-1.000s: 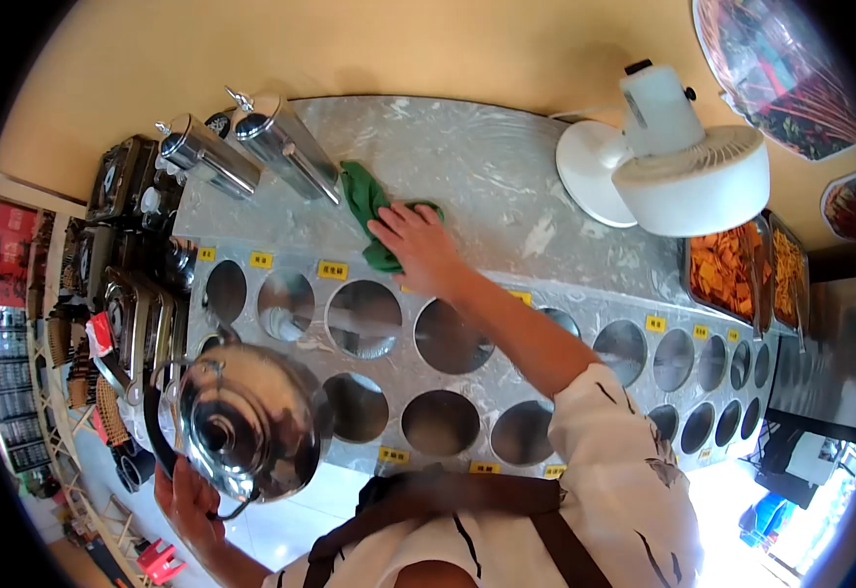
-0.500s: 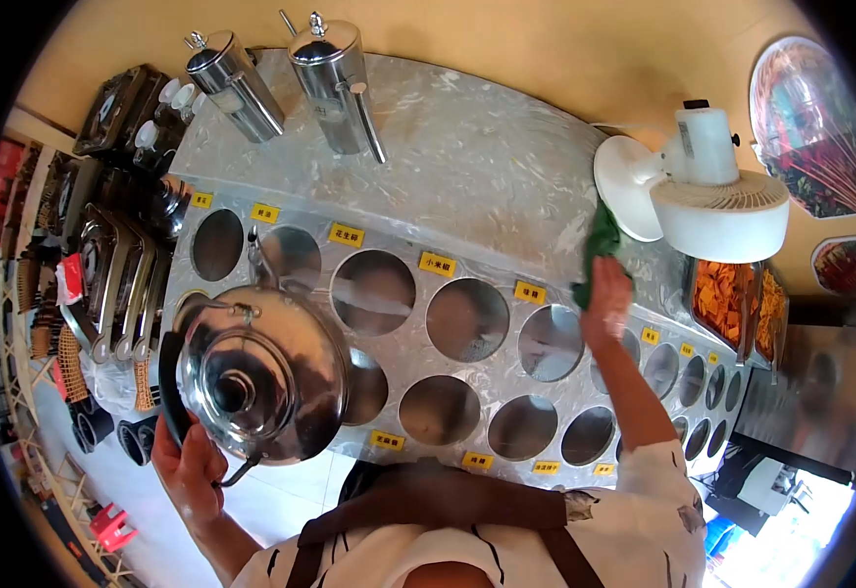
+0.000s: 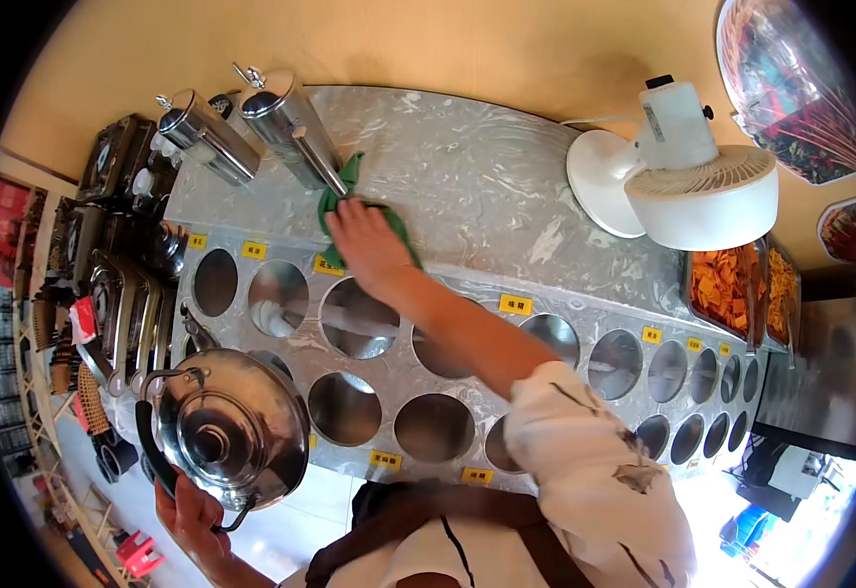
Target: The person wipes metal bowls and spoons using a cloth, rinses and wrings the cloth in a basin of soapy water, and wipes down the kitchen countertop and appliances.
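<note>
My left hand [image 3: 191, 512] is closed round the dark handle of a shiny metal kettle [image 3: 256, 426], which hangs over the left front of the counter with its lid toward me. My right hand [image 3: 364, 240] lies flat on a green cloth [image 3: 397, 227], fingers stretched out, pressing it onto the marbled counter [image 3: 477, 186]. The cloth reaches the foot of a tall metal pitcher [image 3: 291, 122], near its spout. A second metal pitcher [image 3: 210, 137] stands left of it.
Round metal wells [image 3: 359, 318] with yellow labels [image 3: 516, 304] line the lower counter. A white fan [image 3: 707, 196] stands at the right, beside trays of orange food [image 3: 722, 289]. Stacked dark burners [image 3: 119, 167] fill the left end. A red stool [image 3: 139, 554] is on the floor.
My right hand and the green cloth have moved left across the counter, from beside the fan to the pitchers. The kettle in my left hand has shifted slightly left and down.
</note>
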The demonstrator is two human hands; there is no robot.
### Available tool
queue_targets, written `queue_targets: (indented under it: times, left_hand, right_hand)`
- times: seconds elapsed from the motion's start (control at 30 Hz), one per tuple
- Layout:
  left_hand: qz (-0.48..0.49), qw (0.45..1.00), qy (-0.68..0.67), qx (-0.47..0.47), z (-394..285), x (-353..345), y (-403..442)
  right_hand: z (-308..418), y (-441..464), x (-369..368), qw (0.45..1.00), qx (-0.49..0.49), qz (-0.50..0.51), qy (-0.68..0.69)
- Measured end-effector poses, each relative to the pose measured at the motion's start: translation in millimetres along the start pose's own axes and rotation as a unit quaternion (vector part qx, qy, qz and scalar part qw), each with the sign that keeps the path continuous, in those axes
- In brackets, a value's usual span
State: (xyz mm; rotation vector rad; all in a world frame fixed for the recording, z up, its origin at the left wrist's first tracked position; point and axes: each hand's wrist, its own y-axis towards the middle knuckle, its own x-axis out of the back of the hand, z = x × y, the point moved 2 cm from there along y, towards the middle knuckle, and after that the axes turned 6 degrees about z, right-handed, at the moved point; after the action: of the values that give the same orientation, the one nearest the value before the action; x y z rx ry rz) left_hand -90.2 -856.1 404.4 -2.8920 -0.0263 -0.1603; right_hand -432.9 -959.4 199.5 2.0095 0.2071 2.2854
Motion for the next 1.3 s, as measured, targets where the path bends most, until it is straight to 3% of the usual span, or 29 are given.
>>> queue_targets:
  times: [0.07, 0.13, 0.23, 0.33, 0.4, 0.47, 0.53, 0.63, 0.73, 0.8, 0.87, 0.97, 1.03, 1.13, 1.17, 1.2, 1.23, 1.3]
  left_hand:
    - [-0.021, 1.000, -0.020, -0.008, -0.7, -2.4, -4.6]
    - [-0.019, 0.999, -0.035, 0.003, 1.8, -6.9, -2.8]
    - [0.005, 0.998, -0.051, 0.023, 7.7, -18.4, 1.4]
    - [0.079, 0.995, -0.050, 0.027, 12.0, -22.7, 1.5]
    - [0.076, 0.996, -0.048, 0.030, 11.8, -29.0, -3.5]
    - [0.075, 0.996, -0.039, 0.033, 9.4, -31.5, -4.8]
    - [0.095, 0.994, -0.047, 0.035, 5.8, -34.0, -8.6]
    - [0.091, 0.994, -0.047, 0.032, 4.6, -39.4, -4.6]
    - [0.069, 0.996, -0.055, 0.029, 4.6, -34.8, 1.4]
    - [0.072, 0.996, -0.054, 0.024, 6.8, -29.9, 4.6]
    - [0.066, 0.996, -0.057, 0.026, 6.7, -26.0, 6.3]
    - [0.072, 0.996, -0.042, 0.023, 10.0, -26.3, 5.8]
    - [0.084, 0.995, -0.038, 0.027, 11.5, -31.4, 2.2]
    - [0.094, 0.995, -0.009, 0.035, 10.0, -36.6, -3.2]
    - [0.112, 0.993, -0.006, 0.034, 8.3, -42.0, -4.2]
    - [0.129, 0.991, 0.002, 0.024, 5.5, -46.9, -6.1]
    - [0.142, 0.990, 0.015, 0.015, 0.9, -49.2, -10.0]
    - [0.149, 0.989, 0.018, 0.012, -3.2, -59.7, -13.0]
  right_hand:
    - [-38.1, -42.5, 22.4, 0.995, -0.035, -0.017, 0.097]
    - [-86.7, -86.5, 29.3, 0.981, -0.142, -0.027, 0.126]
    - [-161.2, -121.8, 38.3, 0.961, -0.275, -0.003, 0.004]
    - [-180.6, -84.7, 44.6, 0.947, -0.320, 0.006, 0.003]
    - [-179.6, -46.2, 37.5, 0.948, -0.315, 0.039, 0.018]
    - [-162.9, -28.9, 22.7, 0.967, -0.255, 0.003, 0.020]
    - [-126.2, -31.4, 44.0, 0.976, -0.171, 0.077, 0.106]
    - [-84.4, -75.8, 33.4, 0.996, 0.010, -0.044, 0.072]
    - [-126.0, -103.3, 36.9, 0.988, -0.038, 0.010, 0.146]
    - [-168.8, -103.7, 35.7, 0.979, -0.185, -0.010, 0.080]
    - [-199.2, -82.6, 33.6, 0.969, -0.233, -0.085, -0.022]
    - [-186.5, -28.6, 43.0, 0.969, -0.232, -0.074, 0.050]
    - [-147.5, -6.2, 17.3, 0.986, -0.131, -0.098, 0.023]
    - [-66.5, -18.3, 31.8, 0.993, -0.053, -0.023, 0.102]
    - [-51.5, -28.3, 44.5, 0.995, -0.044, 0.025, 0.088]
    - [-42.3, -42.5, 40.8, 1.000, -0.014, 0.025, 0.004]
    - [-37.0, -64.5, 33.8, 0.999, -0.028, 0.025, 0.007]
    - [-37.0, -93.4, 27.3, 0.994, -0.022, -0.044, -0.097]
